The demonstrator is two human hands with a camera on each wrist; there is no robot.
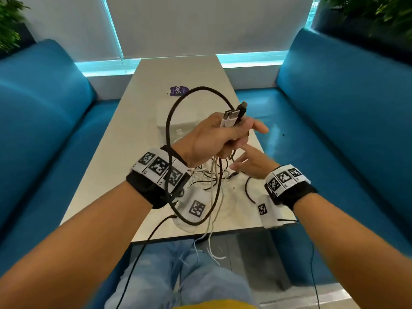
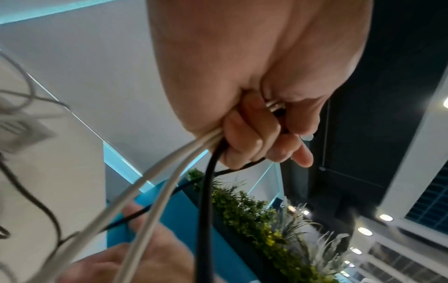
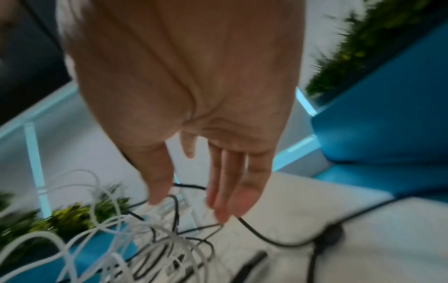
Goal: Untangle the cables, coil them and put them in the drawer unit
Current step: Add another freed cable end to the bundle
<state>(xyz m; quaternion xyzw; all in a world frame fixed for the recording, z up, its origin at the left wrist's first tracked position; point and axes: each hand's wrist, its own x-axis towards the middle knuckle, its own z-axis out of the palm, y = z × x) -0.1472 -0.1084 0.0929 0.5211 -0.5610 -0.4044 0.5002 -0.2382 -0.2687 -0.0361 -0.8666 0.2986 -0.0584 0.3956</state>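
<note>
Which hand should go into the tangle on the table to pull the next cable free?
The right hand, probably. It is open and hovers just above the tangled cables on the table. The left hand is raised and already grips a bundle of cable ends.

right hand (image 3: 194, 124) fingers straight | over tangled cables (image 3: 155, 239) | table (image 3: 303, 210)

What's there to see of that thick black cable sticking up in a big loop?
The thick black round cable looks rubbery and smooth. The left hand grips it together with two white cables, its dark plug end poking up beside their silvery plugs. From that fist it arches upward in one wide loop, sweeps down past the left wrist, and curves back up near the table edge.
</note>
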